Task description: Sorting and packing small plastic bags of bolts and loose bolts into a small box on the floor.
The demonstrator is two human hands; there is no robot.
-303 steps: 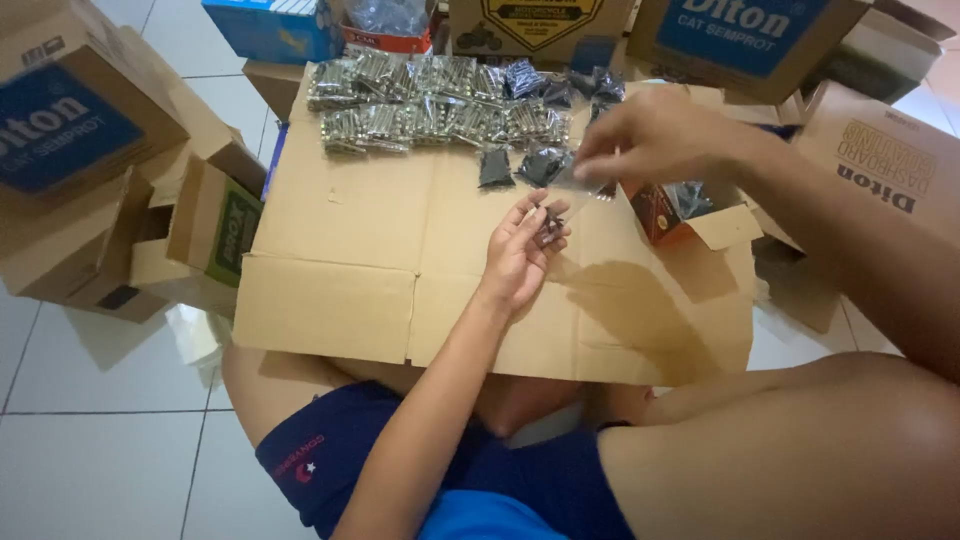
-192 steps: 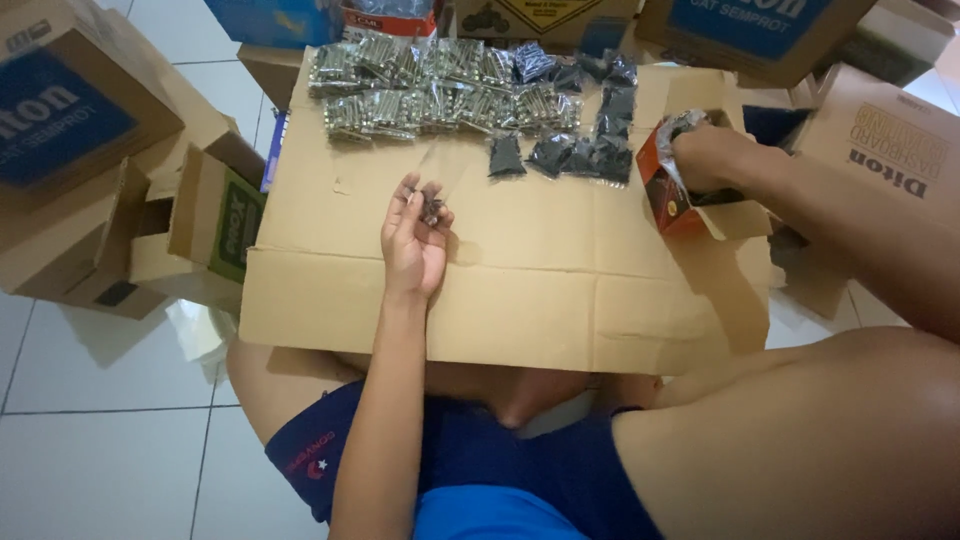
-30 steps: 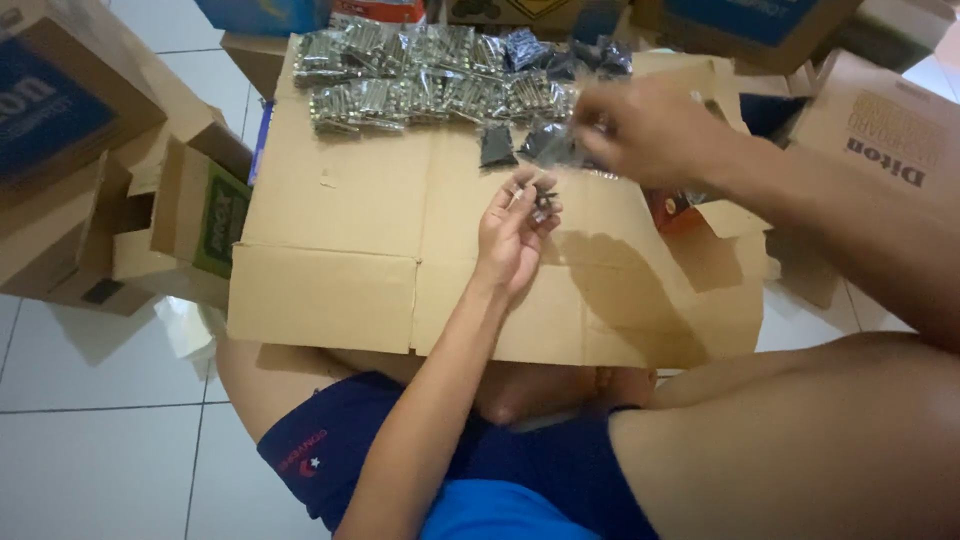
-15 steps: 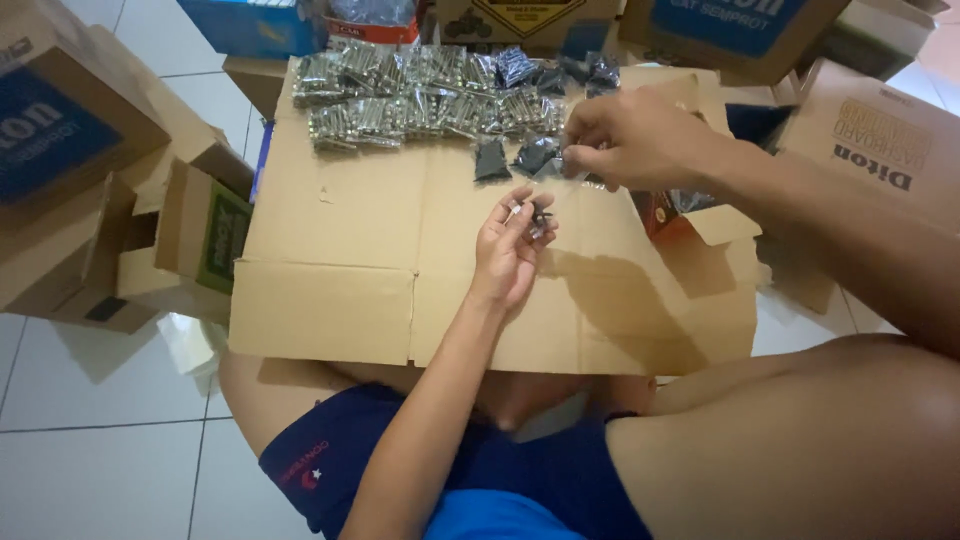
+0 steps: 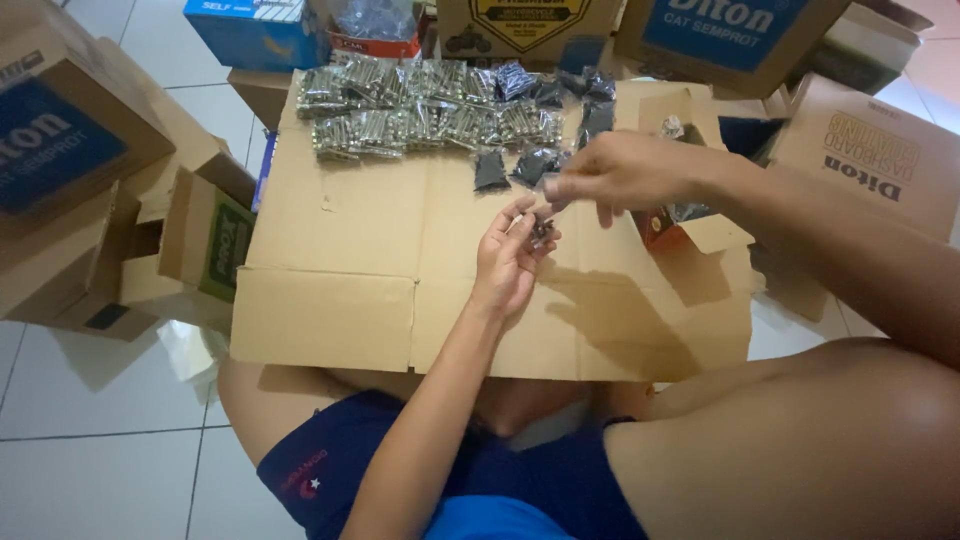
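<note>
My left hand [image 5: 508,262] rests palm up on a flattened cardboard sheet [image 5: 340,240], cupped around a small heap of dark screws [image 5: 541,230]. Just above it, my right hand [image 5: 620,175] hovers with its fingertips pinched over the heap; whether it holds a screw I cannot tell. Beyond both hands, rows of small clear bags of silvery screws [image 5: 420,110] lie along the sheet's far edge. A few darker bags [image 5: 492,170] lie closer to the hands.
A small open orange box [image 5: 690,222] with screws sits under my right forearm. Brown and blue cartons [image 5: 70,170] ring the sheet on the left, back and right. My bare legs and blue shorts [image 5: 350,460] are under the near edge, on white floor tiles.
My right hand has come back from the small orange box to just above the left palm. The left hand has stayed cupped on the cardboard.
</note>
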